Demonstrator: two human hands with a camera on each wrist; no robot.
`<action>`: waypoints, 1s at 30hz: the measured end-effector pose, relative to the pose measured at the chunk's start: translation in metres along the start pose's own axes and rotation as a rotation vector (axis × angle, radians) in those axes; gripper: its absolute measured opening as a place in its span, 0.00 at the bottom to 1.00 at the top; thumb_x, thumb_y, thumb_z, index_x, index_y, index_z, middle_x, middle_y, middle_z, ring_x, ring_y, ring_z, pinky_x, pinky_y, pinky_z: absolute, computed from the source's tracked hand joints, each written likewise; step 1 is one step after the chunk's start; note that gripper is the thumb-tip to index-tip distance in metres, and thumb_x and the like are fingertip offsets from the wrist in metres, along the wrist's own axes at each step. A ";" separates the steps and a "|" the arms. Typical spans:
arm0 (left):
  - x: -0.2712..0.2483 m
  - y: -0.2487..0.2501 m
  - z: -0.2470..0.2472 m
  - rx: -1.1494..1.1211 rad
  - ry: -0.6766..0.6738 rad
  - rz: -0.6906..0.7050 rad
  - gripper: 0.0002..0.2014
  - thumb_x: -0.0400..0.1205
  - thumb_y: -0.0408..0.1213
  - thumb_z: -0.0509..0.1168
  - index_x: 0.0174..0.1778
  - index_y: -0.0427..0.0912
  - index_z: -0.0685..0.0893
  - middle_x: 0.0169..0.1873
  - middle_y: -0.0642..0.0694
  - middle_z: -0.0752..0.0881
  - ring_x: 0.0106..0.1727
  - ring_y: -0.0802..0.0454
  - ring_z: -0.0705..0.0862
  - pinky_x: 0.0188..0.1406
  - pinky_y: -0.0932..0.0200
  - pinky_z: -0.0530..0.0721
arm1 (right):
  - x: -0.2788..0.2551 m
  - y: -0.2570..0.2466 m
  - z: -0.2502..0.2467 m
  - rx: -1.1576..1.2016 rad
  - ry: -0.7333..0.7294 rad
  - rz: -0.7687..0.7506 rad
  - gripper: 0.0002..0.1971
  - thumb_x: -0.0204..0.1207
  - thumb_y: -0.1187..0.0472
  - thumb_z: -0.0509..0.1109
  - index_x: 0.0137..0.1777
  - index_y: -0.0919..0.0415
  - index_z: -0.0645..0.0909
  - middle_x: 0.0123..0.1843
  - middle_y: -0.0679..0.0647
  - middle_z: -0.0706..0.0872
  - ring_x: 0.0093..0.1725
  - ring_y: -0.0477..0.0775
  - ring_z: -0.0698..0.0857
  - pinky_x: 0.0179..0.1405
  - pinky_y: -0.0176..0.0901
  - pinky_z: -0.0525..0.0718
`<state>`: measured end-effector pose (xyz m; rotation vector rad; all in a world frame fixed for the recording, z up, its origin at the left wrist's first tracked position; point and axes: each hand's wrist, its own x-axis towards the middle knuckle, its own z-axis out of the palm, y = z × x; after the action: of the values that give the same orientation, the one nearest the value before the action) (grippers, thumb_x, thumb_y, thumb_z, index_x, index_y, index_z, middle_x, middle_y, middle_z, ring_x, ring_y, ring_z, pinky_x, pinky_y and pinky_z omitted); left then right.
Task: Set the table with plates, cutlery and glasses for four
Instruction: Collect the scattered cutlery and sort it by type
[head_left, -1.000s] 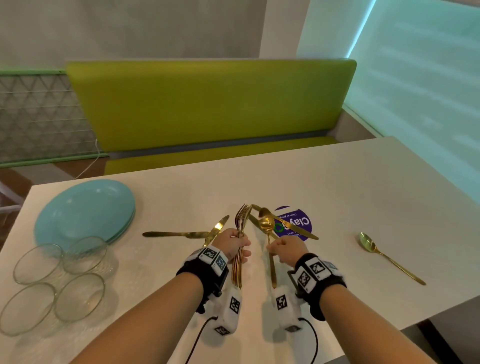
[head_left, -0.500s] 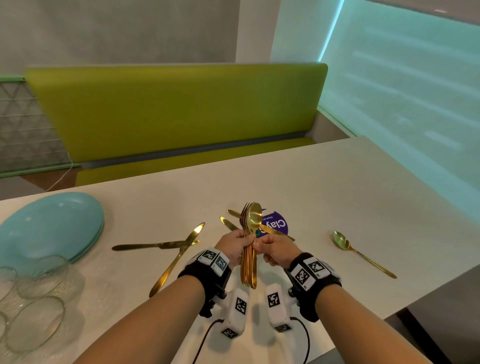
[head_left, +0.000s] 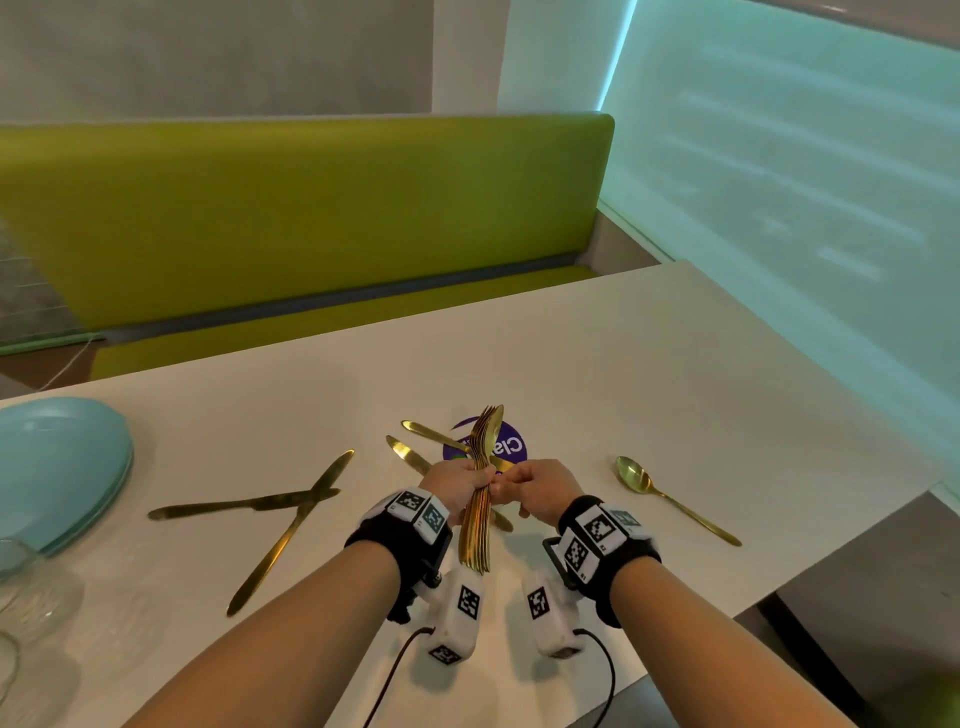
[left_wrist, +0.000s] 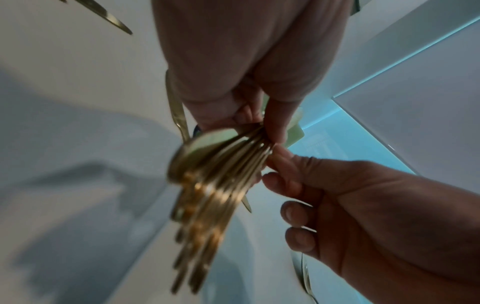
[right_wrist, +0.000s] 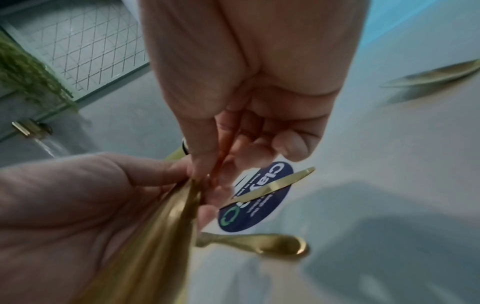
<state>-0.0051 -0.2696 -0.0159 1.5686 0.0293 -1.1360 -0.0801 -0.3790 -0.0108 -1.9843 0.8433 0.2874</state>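
My left hand (head_left: 467, 483) grips a bundle of gold forks and spoons (head_left: 480, 514) upright above the white table (head_left: 675, 389). The same bundle (left_wrist: 215, 179) looks blurred in the left wrist view. My right hand (head_left: 506, 488) pinches the bundle's right side with thumb and forefinger (right_wrist: 205, 164). One gold spoon (head_left: 670, 499) lies to the right. Two gold knives (head_left: 291, 512) lie crossed to the left, and two more knives (head_left: 415, 441) lie just beyond my hands. Stacked light-blue plates (head_left: 57, 467) sit at the far left, with clear glasses (head_left: 15, 577) in front of them.
A round purple sticker (head_left: 511, 447) lies on the table under the far knives. A green bench (head_left: 311, 218) runs along the table's far side, and a pale wall (head_left: 779, 182) stands on the right. The table's near right edge (head_left: 831, 561) drops to the floor.
My right hand brought its spoon left into the bundle in my left hand; the hands now meet. The view has swung right, so plates and glasses slid towards the left edge.
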 end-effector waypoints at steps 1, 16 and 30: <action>0.002 0.002 0.005 -0.009 0.009 0.003 0.06 0.84 0.34 0.62 0.47 0.37 0.82 0.36 0.43 0.85 0.34 0.50 0.84 0.43 0.49 0.87 | 0.002 0.004 -0.005 -0.034 0.022 0.007 0.05 0.76 0.54 0.71 0.38 0.51 0.84 0.41 0.47 0.85 0.33 0.43 0.78 0.37 0.33 0.78; 0.028 0.006 0.065 -0.053 0.027 -0.078 0.08 0.86 0.30 0.57 0.41 0.37 0.76 0.36 0.44 0.79 0.34 0.50 0.79 0.35 0.56 0.81 | 0.012 0.116 -0.120 -0.488 0.403 0.383 0.16 0.80 0.66 0.61 0.66 0.61 0.80 0.66 0.59 0.83 0.65 0.59 0.82 0.61 0.44 0.80; 0.030 0.002 0.076 -0.032 0.027 -0.052 0.16 0.83 0.26 0.62 0.67 0.31 0.75 0.40 0.44 0.82 0.37 0.51 0.82 0.42 0.55 0.84 | 0.026 0.122 -0.111 -0.531 0.300 0.401 0.13 0.79 0.63 0.60 0.56 0.61 0.85 0.54 0.58 0.88 0.54 0.58 0.87 0.43 0.40 0.79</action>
<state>-0.0366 -0.3447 -0.0259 1.5627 0.1069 -1.1496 -0.1561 -0.5231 -0.0457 -2.3687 1.4846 0.4909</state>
